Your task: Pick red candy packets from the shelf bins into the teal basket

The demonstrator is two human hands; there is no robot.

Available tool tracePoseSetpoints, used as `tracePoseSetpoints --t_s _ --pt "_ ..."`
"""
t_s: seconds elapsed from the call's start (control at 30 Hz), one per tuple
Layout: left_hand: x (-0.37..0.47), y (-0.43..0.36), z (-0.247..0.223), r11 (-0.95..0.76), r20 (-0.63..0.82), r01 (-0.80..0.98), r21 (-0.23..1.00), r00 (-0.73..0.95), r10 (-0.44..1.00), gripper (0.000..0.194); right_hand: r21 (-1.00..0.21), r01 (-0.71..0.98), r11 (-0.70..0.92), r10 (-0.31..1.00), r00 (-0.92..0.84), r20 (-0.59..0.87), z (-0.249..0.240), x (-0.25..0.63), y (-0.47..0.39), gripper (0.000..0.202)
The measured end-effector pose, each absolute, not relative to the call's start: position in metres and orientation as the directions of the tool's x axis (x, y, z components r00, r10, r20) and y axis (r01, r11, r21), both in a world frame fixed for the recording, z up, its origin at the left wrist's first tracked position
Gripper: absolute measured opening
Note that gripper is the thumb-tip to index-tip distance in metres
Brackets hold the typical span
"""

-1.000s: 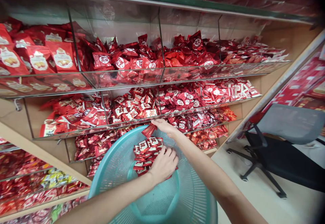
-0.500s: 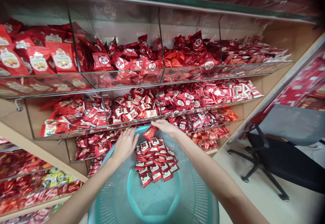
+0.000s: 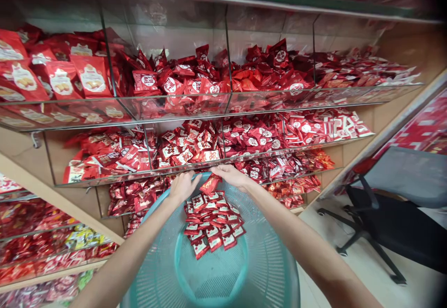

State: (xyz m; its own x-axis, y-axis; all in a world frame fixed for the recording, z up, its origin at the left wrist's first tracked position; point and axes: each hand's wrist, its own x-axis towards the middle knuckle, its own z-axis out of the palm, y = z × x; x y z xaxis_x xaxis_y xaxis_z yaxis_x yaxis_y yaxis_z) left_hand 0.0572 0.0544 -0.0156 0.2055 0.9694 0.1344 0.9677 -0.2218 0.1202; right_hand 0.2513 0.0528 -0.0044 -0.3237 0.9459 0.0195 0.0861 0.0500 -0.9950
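A turquoise plastic basket (image 3: 268, 252) with perforated walls stands below the shelves. Inside it lies a pile of small red-and-white snack packets (image 3: 213, 219). At its far rim, my left hand (image 3: 182, 187) is closed over the edge, thumb on the inner side; its fingertips are partly hidden. My right hand (image 3: 230, 176) pinches a red packet (image 3: 210, 185) by one end, just inside the same rim and above the pile.
Glass-fronted shelves (image 3: 181, 105) with dividers hold many red packets just beyond the basket. A slanted wooden panel (image 3: 66, 201) and more packet-filled shelves are at the left. To the right, a black office chair (image 3: 394, 219) stands on the pale floor.
My left hand has moved right and up along the far rim and closed on it. My right hand still holds the red packet, slightly shifted. The view has turned a little left.
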Motion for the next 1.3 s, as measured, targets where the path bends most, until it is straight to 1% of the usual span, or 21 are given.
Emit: tracePoseSetpoints --t_s 0.1,0.13,0.2,0.27,0.33,0.5,0.67,0.8,0.87,0.93,1.07,1.2,1.3 --pt "0.052 0.054 -0.016 -0.205 0.124 0.971 0.123 0.19 0.974 0.055 -0.99 0.095 0.102 0.938 -0.34 0.064 0.012 0.263 0.031 0.038" --pt "0.051 0.054 -0.016 -0.2 0.125 0.971 0.13 0.184 0.975 0.055 -0.991 0.103 0.084 0.945 -0.325 0.046 0.017 0.267 0.023 0.037" --pt "0.049 0.053 -0.015 -0.184 0.125 0.972 0.144 0.167 0.978 0.055 -0.997 0.078 -0.024 0.946 -0.321 -0.048 0.022 0.275 0.008 0.036" --pt "0.048 0.053 -0.015 -0.173 0.126 0.973 0.152 0.155 0.98 0.056 -0.987 0.013 -0.16 0.927 -0.342 -0.155 0.022 0.281 -0.004 0.033" --pt "0.047 0.052 -0.014 -0.174 0.143 0.972 0.157 0.152 0.978 0.056 -0.963 -0.06 -0.264 0.906 -0.356 -0.227 0.018 0.285 -0.011 0.029" --pt "0.045 0.052 -0.015 -0.172 0.166 0.97 0.171 0.143 0.976 0.054 -0.893 -0.208 -0.399 0.892 -0.313 -0.326 0.005 0.29 -0.015 0.018" --pt "0.045 0.052 -0.016 -0.164 0.167 0.97 0.177 0.135 0.977 0.053 -0.811 -0.306 -0.498 0.859 -0.304 -0.413 -0.002 0.292 -0.013 0.025" --pt "0.044 0.05 -0.014 -0.143 0.155 0.971 0.191 0.114 0.981 0.052 -0.752 -0.416 -0.511 0.854 -0.347 -0.388 -0.006 0.292 -0.01 0.03" --pt "0.045 0.049 -0.013 -0.131 0.149 0.973 0.191 0.103 0.984 0.052 -0.725 -0.464 -0.509 0.856 -0.36 -0.371 -0.007 0.291 -0.009 0.028" --pt "0.045 0.047 -0.01 -0.12 0.144 0.974 0.191 0.093 0.985 0.052 -0.718 -0.496 -0.489 0.87 -0.335 -0.361 -0.009 0.291 -0.009 0.023" --pt "0.047 0.046 -0.007 -0.114 0.137 0.973 0.199 0.087 0.987 0.051 -0.771 -0.458 -0.442 0.894 -0.294 -0.338 -0.014 0.287 -0.01 0.013" --pt "0.047 0.047 -0.007 -0.12 0.141 0.971 0.206 0.092 0.986 0.052 -0.842 -0.4 -0.361 0.926 -0.257 -0.275 -0.02 0.28 -0.009 0.025" --pt "0.046 0.046 -0.008 -0.129 0.154 0.97 0.204 0.099 0.983 0.053 -0.866 -0.349 -0.358 0.927 -0.244 -0.285 -0.022 0.275 -0.005 0.033"
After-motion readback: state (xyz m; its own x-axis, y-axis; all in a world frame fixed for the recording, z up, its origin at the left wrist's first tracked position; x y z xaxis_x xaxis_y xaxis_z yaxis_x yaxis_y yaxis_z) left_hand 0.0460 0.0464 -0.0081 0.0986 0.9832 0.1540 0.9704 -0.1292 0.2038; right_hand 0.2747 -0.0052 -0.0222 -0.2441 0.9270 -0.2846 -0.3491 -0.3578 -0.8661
